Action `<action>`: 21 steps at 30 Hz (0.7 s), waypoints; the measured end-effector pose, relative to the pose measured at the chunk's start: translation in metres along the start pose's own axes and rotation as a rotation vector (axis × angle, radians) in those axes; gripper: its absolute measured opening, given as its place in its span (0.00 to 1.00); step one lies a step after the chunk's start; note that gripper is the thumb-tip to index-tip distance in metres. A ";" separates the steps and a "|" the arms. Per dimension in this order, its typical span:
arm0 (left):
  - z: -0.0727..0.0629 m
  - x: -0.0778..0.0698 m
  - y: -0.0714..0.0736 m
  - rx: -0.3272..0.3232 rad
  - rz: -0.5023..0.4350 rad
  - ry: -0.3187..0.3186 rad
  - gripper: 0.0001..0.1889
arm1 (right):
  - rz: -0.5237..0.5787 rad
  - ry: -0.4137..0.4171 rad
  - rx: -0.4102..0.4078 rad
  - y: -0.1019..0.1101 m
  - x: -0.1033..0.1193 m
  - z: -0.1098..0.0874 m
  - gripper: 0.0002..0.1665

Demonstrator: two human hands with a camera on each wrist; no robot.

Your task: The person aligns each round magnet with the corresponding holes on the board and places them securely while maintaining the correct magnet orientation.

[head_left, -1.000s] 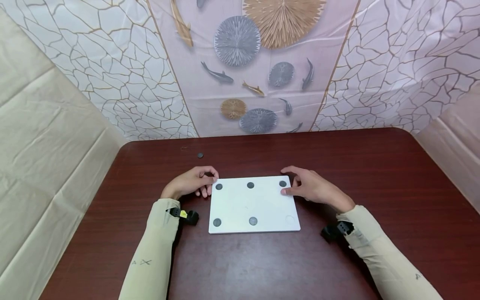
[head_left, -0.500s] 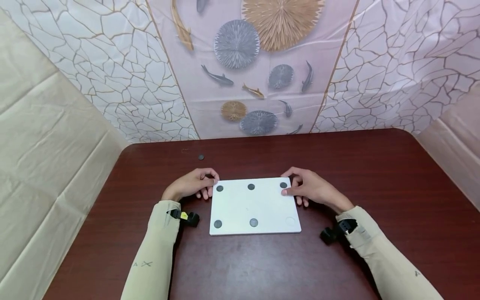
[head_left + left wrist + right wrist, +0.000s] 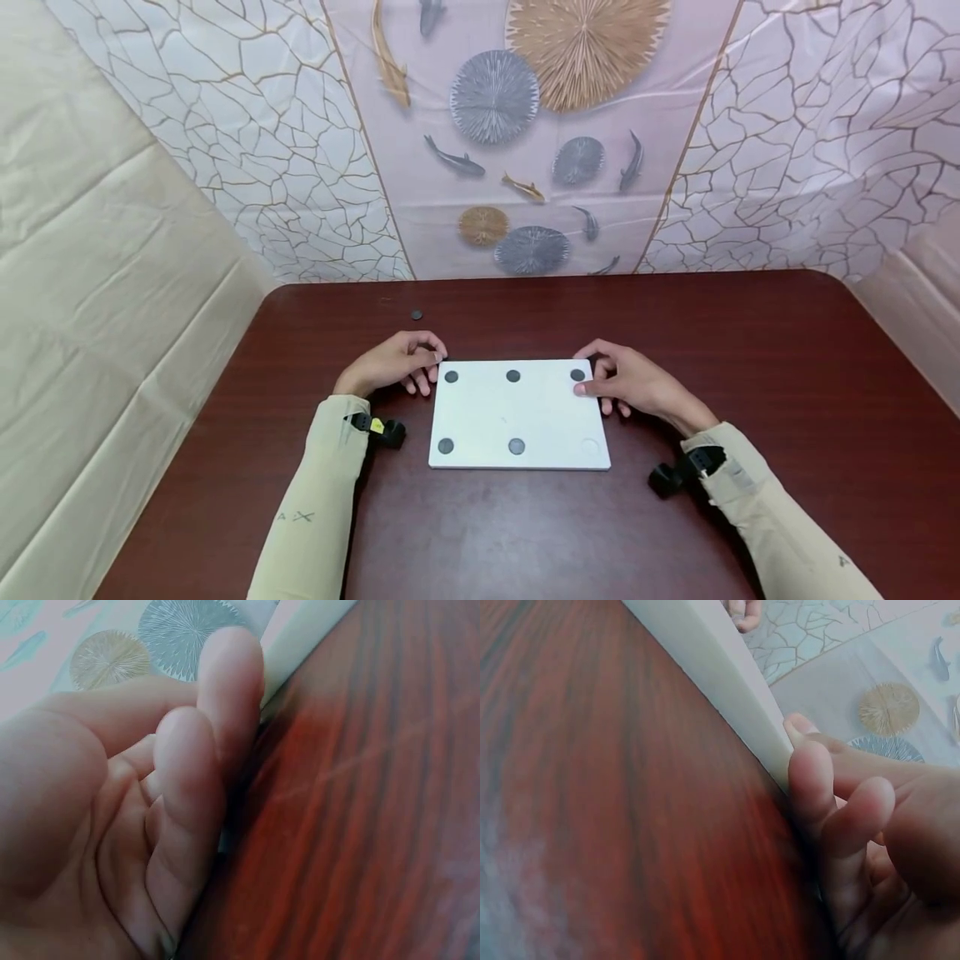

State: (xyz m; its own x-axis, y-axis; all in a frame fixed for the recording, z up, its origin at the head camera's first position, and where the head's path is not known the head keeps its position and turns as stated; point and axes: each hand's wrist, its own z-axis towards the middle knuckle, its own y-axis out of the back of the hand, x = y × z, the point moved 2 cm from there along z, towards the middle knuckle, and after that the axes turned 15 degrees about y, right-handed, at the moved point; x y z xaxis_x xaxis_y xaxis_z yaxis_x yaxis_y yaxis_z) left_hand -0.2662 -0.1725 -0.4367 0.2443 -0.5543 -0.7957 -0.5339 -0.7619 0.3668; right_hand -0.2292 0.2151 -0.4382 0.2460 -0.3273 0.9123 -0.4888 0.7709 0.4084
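A flat white board (image 3: 517, 412) lies on the dark red-brown table. Several dark round discs are set on its top, one of them a grey disc (image 3: 517, 447) at the middle of the near edge. A faint pale circle (image 3: 590, 447) marks its near right corner. At the far left corner, my left hand (image 3: 393, 365) pinches the board with thumb and index finger. My right hand (image 3: 633, 383) holds the far right corner, its thumb on top beside a dark disc (image 3: 577, 376). Both wrist views show the board's pale side edge (image 3: 727, 682) close to the fingertips.
A small dark disc (image 3: 417, 315) lies loose on the table (image 3: 712, 321), beyond the left hand. Patterned cloth (image 3: 555, 196) hangs behind the far table edge, and plain beige cloth (image 3: 112, 275) stands at the left.
The whole head view has shifted slightly, so everything appears a little farther right. The right hand's lower fingers now show beside the board's edge. Both hands stay at the board's far corners.
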 end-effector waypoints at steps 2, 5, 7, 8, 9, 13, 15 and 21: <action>0.002 -0.002 0.001 -0.030 -0.018 -0.011 0.09 | 0.002 0.000 -0.005 0.001 -0.002 -0.001 0.31; 0.004 -0.006 0.003 -0.098 -0.037 -0.031 0.10 | -0.003 0.001 -0.009 0.002 -0.002 -0.002 0.32; 0.002 -0.007 0.006 -0.145 -0.044 -0.040 0.12 | -0.013 0.004 -0.009 0.003 0.000 -0.002 0.32; 0.001 -0.007 0.008 -0.173 -0.041 -0.040 0.13 | -0.019 0.005 -0.006 0.003 0.000 -0.001 0.32; -0.001 -0.007 0.010 -0.206 -0.038 -0.039 0.13 | -0.024 0.006 -0.003 0.003 0.001 0.000 0.32; -0.005 -0.004 0.016 -0.369 -0.041 -0.023 0.14 | -0.030 0.013 -0.001 0.003 0.000 0.003 0.31; -0.004 -0.003 0.018 -0.452 -0.053 0.000 0.14 | -0.028 0.011 -0.004 0.003 0.000 0.003 0.30; 0.001 -0.001 0.021 -0.603 -0.092 0.078 0.15 | -0.016 0.006 -0.007 0.002 -0.003 0.000 0.29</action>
State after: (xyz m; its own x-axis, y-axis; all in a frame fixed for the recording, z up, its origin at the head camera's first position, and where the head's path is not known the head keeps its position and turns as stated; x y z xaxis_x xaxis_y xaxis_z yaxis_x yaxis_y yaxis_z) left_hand -0.2783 -0.1881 -0.4288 0.3385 -0.4825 -0.8078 0.0391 -0.8506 0.5244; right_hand -0.2307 0.2173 -0.4400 0.2591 -0.3362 0.9054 -0.4793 0.7691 0.4228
